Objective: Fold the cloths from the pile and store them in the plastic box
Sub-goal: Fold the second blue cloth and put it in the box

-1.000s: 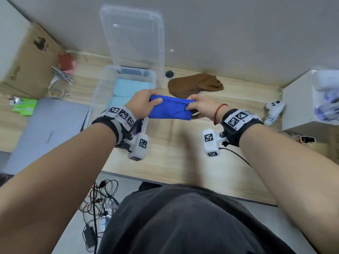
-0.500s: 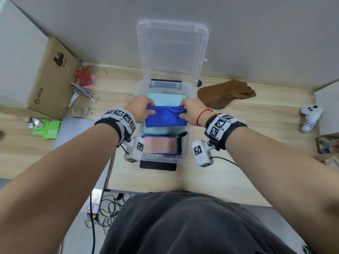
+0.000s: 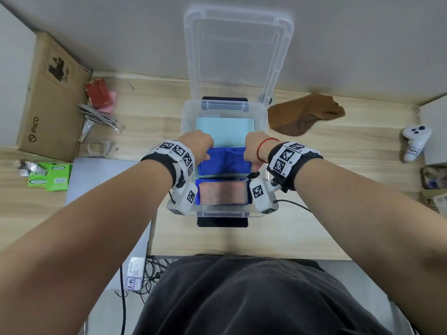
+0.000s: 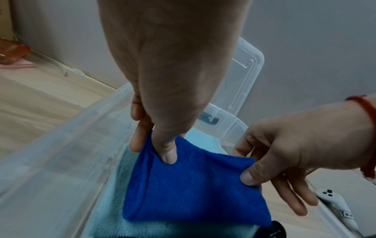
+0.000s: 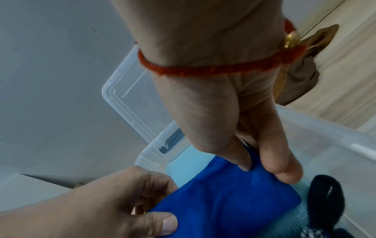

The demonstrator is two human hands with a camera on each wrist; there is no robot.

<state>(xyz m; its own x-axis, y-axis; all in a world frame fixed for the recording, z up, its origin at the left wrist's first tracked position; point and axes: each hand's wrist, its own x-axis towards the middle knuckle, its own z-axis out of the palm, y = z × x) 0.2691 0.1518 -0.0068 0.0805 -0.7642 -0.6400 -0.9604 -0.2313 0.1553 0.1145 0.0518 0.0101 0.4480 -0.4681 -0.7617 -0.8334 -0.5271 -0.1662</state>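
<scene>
A folded blue cloth (image 3: 223, 162) (image 4: 193, 190) (image 5: 223, 201) hangs low inside the clear plastic box (image 3: 183, 117), over a light blue folded cloth (image 3: 225, 131). My left hand (image 3: 198, 147) (image 4: 160, 148) pinches its left edge between thumb and fingers. My right hand (image 3: 252, 151) (image 5: 264, 165) pinches the right edge the same way. A pink-and-blue folded cloth (image 3: 222, 193) lies at the box's near end. A crumpled brown cloth (image 3: 304, 114) sits on the table right of the box.
The box lid (image 3: 238, 56) stands open against the wall. A cardboard box (image 3: 46, 97), red packet (image 3: 98, 91) and cables lie left. Green packets (image 3: 49, 176) and a grey laptop (image 3: 101, 189) sit near left. A white controller (image 3: 414, 141) lies right.
Both hands carried the blue cloth from above the table over to the box and lowered it inside, onto the light blue cloth. The view shifted so the box is centred.
</scene>
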